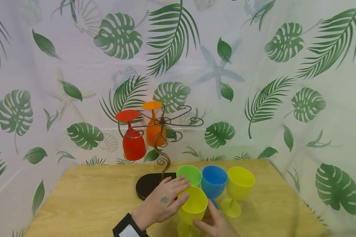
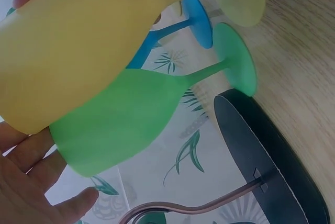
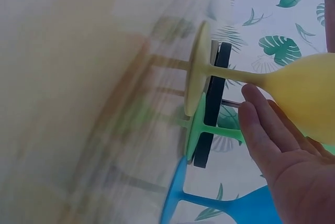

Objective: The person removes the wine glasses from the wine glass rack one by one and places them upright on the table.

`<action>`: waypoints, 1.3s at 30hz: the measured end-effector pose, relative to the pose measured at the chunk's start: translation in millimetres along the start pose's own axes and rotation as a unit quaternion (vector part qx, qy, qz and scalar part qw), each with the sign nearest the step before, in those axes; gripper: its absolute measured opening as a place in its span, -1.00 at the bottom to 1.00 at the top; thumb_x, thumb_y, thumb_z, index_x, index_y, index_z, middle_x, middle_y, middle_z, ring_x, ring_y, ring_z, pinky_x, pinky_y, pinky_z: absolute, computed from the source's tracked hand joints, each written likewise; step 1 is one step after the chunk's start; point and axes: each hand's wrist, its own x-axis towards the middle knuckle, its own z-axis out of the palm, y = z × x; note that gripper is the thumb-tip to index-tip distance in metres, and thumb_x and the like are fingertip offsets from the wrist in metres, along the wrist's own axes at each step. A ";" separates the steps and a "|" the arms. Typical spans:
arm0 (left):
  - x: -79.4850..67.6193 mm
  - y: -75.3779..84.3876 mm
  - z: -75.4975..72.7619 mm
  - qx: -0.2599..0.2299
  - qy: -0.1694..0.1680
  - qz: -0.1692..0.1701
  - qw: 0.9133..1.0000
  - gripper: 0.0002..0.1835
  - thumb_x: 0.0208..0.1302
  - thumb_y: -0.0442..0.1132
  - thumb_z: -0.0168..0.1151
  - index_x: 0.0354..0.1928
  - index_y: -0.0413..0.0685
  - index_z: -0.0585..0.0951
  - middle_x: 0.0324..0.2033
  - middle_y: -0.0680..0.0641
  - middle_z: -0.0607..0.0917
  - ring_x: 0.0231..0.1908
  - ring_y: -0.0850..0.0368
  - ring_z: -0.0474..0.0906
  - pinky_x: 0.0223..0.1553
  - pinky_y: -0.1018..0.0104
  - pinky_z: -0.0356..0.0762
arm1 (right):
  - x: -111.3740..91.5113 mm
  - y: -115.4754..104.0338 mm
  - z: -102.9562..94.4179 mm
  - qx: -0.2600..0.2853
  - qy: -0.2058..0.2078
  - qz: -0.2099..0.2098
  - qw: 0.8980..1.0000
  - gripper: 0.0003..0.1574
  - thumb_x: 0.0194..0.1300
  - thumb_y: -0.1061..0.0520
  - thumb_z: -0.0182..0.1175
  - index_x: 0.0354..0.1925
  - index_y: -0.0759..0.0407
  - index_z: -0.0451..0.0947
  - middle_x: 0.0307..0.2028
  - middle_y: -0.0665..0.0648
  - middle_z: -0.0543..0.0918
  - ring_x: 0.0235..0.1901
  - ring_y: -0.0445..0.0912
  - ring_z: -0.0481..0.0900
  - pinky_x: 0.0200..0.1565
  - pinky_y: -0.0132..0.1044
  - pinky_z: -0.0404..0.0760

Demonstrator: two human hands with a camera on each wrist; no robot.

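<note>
Near the table's front stands a yellow goblet [image 1: 192, 205], upright, its stem and foot showing in the left wrist view. My right hand [image 1: 218, 225] holds its bowl from the right, thumb at the front and fingers [image 3: 261, 124] along the side. My left hand [image 1: 163, 199] reaches over from the left with fingers spread, by the rims of the yellow goblet and a green goblet [image 2: 120, 124]. It grips nothing. The green goblet stands just behind, with a blue goblet [image 1: 214, 181] and a second yellow goblet [image 1: 240, 184] to its right.
A curled-wire glass rack [image 1: 162, 121] stands on a black base [image 1: 151, 186] behind my left hand. A red goblet [image 1: 134, 144] and an orange goblet [image 1: 155, 131] hang upside down from its left arms. The wooden table [image 1: 86, 197] meets a leaf-patterned backdrop.
</note>
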 end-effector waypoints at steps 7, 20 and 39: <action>0.4 -0.3 0.9 0.003 -0.002 -0.003 1.000 -0.47 0.64 0.10 -0.16 0.34 -0.01 0.58 0.32 0.04 0.60 0.45 0.08 0.36 0.42 -0.22 0.30 | 0.4 -1.1 -2.4 0.001 -0.013 0.001 1.000 -0.08 0.50 -0.06 0.20 0.53 0.29 0.00 0.42 0.45 0.35 0.24 0.19 0.58 0.15 -0.20 0.66; 1.1 -4.1 3.2 -0.019 -0.009 -0.012 1.000 -0.53 0.63 0.01 -0.07 0.38 -0.02 0.54 0.37 0.04 0.54 0.50 0.09 0.27 0.48 -0.19 0.21 | 1.1 -5.4 1.0 0.008 -0.019 -0.016 1.000 -0.07 0.52 -0.04 0.18 0.55 0.26 -0.06 0.43 0.45 0.35 0.29 0.21 0.53 0.19 -0.19 0.63; 5.9 -10.7 9.2 -0.031 0.004 -0.005 0.999 -0.53 0.63 -0.01 -0.09 0.39 -0.01 0.52 0.38 0.05 0.53 0.52 0.10 0.23 0.48 -0.17 0.20 | 13.1 -5.6 4.3 0.011 -0.008 0.010 1.000 0.08 0.50 -0.09 0.19 0.61 0.21 -0.22 0.38 0.48 0.40 0.17 0.19 0.64 0.07 -0.22 0.71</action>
